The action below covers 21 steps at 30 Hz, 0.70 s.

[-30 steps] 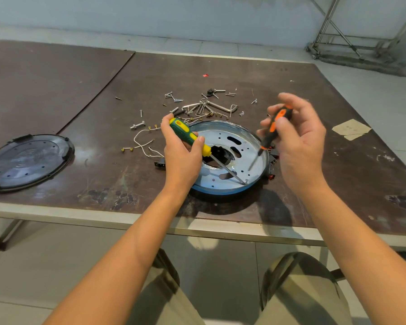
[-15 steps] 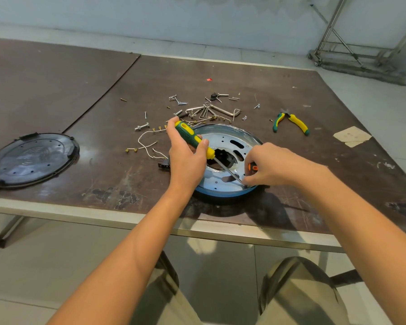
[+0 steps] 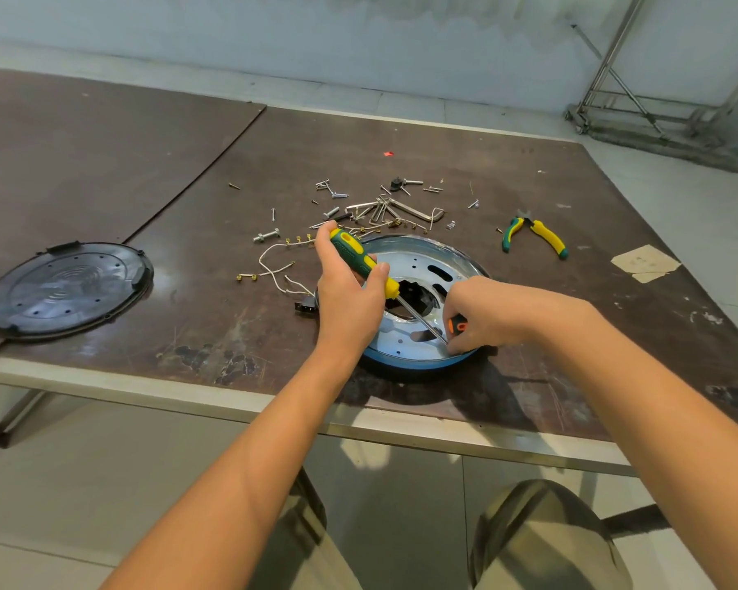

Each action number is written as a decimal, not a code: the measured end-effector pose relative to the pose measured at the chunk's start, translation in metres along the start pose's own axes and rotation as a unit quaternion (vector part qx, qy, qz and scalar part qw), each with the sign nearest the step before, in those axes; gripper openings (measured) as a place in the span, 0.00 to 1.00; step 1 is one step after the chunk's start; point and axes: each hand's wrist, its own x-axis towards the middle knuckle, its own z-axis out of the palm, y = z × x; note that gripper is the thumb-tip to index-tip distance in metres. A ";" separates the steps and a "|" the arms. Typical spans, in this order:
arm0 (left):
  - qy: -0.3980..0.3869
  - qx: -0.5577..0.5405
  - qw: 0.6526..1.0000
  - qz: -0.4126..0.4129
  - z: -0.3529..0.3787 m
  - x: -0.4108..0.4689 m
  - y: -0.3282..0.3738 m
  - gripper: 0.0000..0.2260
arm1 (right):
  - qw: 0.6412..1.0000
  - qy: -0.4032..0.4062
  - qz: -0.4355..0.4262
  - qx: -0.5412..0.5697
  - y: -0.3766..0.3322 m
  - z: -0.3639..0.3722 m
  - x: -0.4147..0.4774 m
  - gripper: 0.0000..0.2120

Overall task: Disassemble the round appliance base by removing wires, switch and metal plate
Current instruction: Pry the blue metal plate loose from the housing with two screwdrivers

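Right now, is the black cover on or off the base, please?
Off: black cover lies on the table, well left of the base.

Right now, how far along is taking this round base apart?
Done: the black cover lies aside, and wires and screws lie loose on the table. In hand: the left hand grips a green screwdriver, the right hand an orange-handled tool, both working at the near edge of the metal plate. Left: the plate sits in the base, not yet out.
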 end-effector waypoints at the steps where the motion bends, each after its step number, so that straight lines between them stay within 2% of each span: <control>1: 0.001 -0.001 1.000 -0.001 0.000 0.000 0.000 0.32 | 1.000 0.000 0.000 0.005 0.000 -0.001 0.000 0.09; 4: 0.004 -0.005 1.000 -0.004 0.000 0.000 0.000 0.32 | 0.999 0.009 -0.004 0.047 0.001 -0.002 -0.002 0.11; 8: 0.009 0.001 1.000 -0.003 0.002 0.002 -0.003 0.33 | 0.994 0.040 -0.001 0.107 0.004 0.001 -0.005 0.07; 15: 0.013 0.000 1.000 -0.013 0.004 0.003 -0.004 0.32 | 0.990 0.058 -0.005 0.132 0.009 0.007 -0.003 0.09; 21: 0.036 -0.042 0.997 -0.044 0.003 0.008 -0.004 0.30 | 0.970 0.055 -0.011 0.236 0.021 0.005 -0.005 0.12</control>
